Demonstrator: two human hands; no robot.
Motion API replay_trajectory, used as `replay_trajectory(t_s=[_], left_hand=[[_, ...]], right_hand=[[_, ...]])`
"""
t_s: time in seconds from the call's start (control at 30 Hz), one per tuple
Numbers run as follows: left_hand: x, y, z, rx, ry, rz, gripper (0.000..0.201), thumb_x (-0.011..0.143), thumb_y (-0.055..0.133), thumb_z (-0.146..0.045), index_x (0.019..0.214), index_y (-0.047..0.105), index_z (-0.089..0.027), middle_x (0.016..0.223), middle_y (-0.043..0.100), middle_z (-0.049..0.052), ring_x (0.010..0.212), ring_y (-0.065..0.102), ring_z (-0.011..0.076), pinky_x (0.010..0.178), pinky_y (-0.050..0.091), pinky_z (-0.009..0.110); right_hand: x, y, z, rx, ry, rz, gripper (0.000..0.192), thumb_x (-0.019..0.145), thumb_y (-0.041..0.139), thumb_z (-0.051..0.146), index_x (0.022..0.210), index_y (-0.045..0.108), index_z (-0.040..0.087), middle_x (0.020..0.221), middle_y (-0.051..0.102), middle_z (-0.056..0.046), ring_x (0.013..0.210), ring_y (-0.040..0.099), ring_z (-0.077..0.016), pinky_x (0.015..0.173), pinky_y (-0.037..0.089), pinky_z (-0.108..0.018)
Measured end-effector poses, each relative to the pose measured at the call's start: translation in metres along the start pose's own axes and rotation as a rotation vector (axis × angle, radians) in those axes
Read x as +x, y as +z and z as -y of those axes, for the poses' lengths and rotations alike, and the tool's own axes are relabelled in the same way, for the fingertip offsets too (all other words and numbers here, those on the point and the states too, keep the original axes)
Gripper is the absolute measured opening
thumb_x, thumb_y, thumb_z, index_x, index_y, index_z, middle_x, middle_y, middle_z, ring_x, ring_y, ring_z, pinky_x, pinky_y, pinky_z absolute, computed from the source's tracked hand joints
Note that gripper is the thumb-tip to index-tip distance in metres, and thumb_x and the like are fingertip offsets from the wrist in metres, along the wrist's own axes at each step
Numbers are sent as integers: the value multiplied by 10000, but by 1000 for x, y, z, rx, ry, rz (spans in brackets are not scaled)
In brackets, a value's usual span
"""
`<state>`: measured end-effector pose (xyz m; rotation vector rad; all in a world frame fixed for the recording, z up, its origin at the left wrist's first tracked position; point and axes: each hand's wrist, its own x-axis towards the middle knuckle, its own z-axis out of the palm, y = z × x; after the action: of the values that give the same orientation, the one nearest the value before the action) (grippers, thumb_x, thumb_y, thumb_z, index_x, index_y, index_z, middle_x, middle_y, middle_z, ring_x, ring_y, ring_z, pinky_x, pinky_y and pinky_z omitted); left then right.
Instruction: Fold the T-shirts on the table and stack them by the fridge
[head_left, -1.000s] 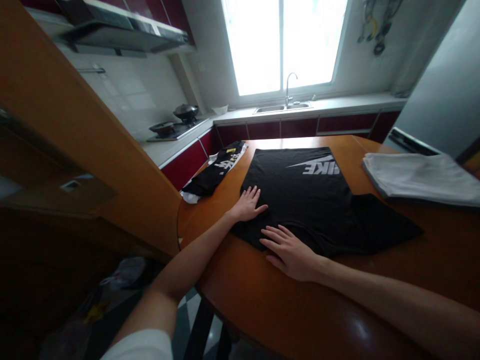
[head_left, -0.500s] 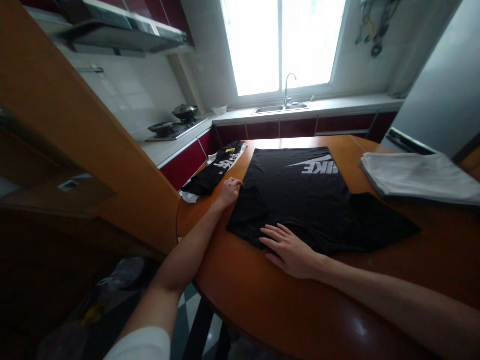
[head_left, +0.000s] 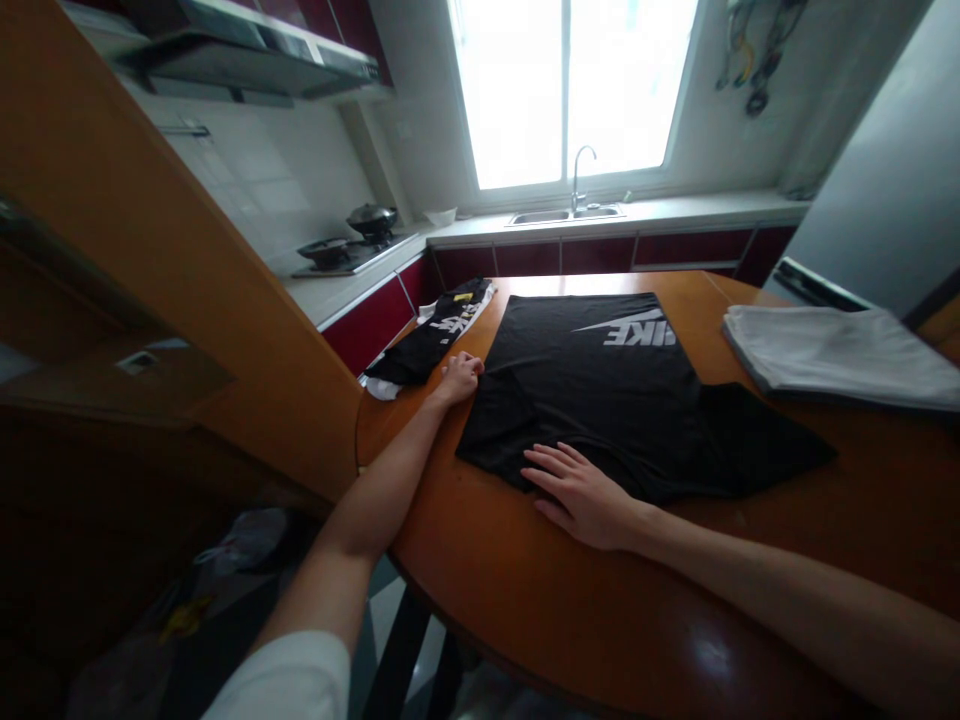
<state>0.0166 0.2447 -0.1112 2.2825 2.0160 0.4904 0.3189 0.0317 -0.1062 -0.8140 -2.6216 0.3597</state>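
A black T-shirt [head_left: 592, 390] with a white upside-down NIKE print lies spread on the wooden table, its left side folded inward and one sleeve pointing right. My left hand [head_left: 460, 379] is at the shirt's left edge with its fingers curled and closed on the fabric there; the fingertips are partly hidden. Flat over the neckline near the shirt's front edge rests my right hand [head_left: 577, 495], open, fingers stretched out to the left.
Folded black and white clothes [head_left: 431, 335] lie at the table's [head_left: 525, 590] far left edge. A stack of white fabric or bags [head_left: 832, 350] is on the right. Behind are a sink [head_left: 566, 213], a stove with pans [head_left: 371, 222] and a fridge [head_left: 885, 180].
The view has shifted slightly. My left hand's fingers look more curled at the shirt's edge; my right hand and the shirt stay nearly in place.
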Motion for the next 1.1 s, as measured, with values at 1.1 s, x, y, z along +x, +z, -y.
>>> replay_trajectory(t_s=[1.1], left_hand=[[-46, -15, -78, -185, 574, 127, 541, 1028, 427, -488, 1478, 516, -203, 1578, 444, 103, 1512, 311, 278, 1241, 225, 528]], right_hand=[[-2, -31, -15, -155, 239, -213, 441, 1007, 506, 353, 1385, 608, 148, 1558, 464, -160, 1477, 370, -305, 1201, 327, -497]])
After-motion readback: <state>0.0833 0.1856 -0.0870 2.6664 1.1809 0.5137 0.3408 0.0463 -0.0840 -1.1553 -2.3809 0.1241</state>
